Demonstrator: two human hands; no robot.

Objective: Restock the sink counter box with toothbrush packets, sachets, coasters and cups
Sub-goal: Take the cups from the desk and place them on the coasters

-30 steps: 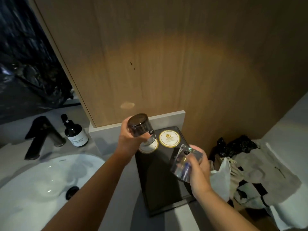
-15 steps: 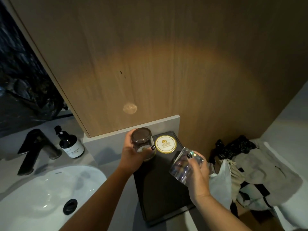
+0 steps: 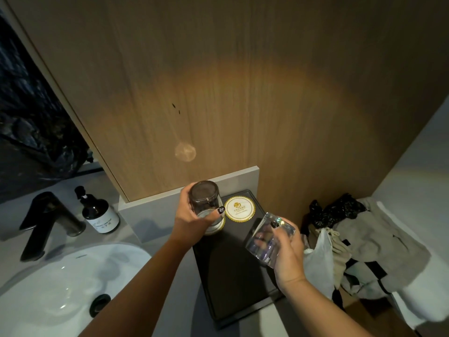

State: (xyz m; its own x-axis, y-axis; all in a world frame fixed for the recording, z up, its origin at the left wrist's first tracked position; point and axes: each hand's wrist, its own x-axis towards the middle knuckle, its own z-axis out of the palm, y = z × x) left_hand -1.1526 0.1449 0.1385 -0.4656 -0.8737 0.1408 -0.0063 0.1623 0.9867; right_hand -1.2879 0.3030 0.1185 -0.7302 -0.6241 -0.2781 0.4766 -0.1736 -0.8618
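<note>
A black tray-like box (image 3: 233, 271) lies on the grey counter beside the sink. At its far end lie two round white coasters with gold rims; the right coaster (image 3: 239, 209) is bare. My left hand (image 3: 194, 220) grips a clear glass cup (image 3: 205, 200), upside down, resting on or just above the left coaster (image 3: 216, 228), which it mostly hides. My right hand (image 3: 286, 256) holds a second clear glass cup (image 3: 267, 239), tilted, above the tray's right side.
A white basin (image 3: 60, 288) with a black drain and a black faucet (image 3: 46, 220) sits at the left, with a dark pump bottle (image 3: 99, 212) behind it. A wooden wall panel (image 3: 218, 93) rises behind the tray. Crumpled cloths and a black bag (image 3: 359, 229) lie at the right.
My left hand has lowered its cup from a tilted hold onto the left coaster. The right hand with its cup has stayed about where it was.
</note>
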